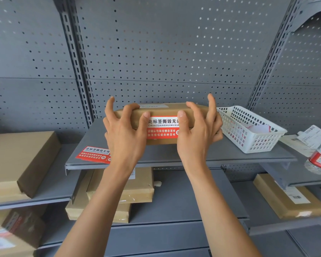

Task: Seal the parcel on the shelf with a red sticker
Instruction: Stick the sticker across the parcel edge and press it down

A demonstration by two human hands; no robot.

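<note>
On the shelf [193,154], two hands press one parcel [163,110].

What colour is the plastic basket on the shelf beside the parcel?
The basket is white, with a grid of small holes; the head view shows it clearly.

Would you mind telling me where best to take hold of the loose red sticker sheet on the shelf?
Pinch the red sticker sheet at its near edge, from the front: it lies flat, at the lip of the shelf.
</note>
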